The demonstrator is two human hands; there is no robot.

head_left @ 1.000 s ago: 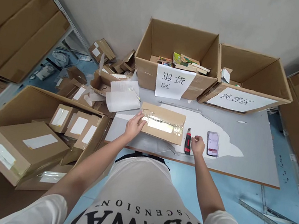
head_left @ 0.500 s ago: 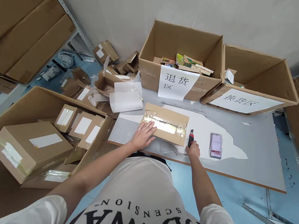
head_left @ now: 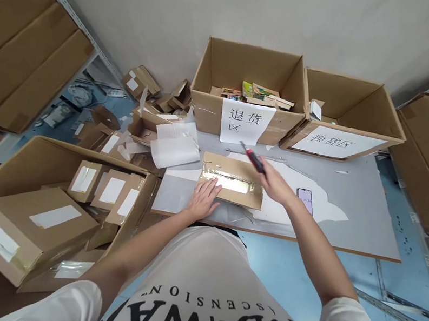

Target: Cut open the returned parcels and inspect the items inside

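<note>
A taped cardboard box [head_left: 245, 174] with a white label lies flat on the table before me. My left hand [head_left: 204, 198] rests on its near left corner, fingers spread. Above the box's right part, my right hand [head_left: 275, 180] is closed round a red and black utility knife [head_left: 254, 159]. The knife's tip points left and away from me, over the far side of the box. A phone [head_left: 305, 200] with a lit screen lies on the table right of the box, its lower end partly hidden by my right forearm.
Two large open boxes stand at the back: a left one [head_left: 207, 105] with books inside and a right one [head_left: 393, 127]. A big carton [head_left: 41, 148] of labelled parcels is at my left. Opened boxes and white wrapping [head_left: 176, 146] lie left of the table [head_left: 366, 208].
My right hand has lifted the utility knife from the table beside the box and moved it left and forward over the box. My left hand stays on the box.
</note>
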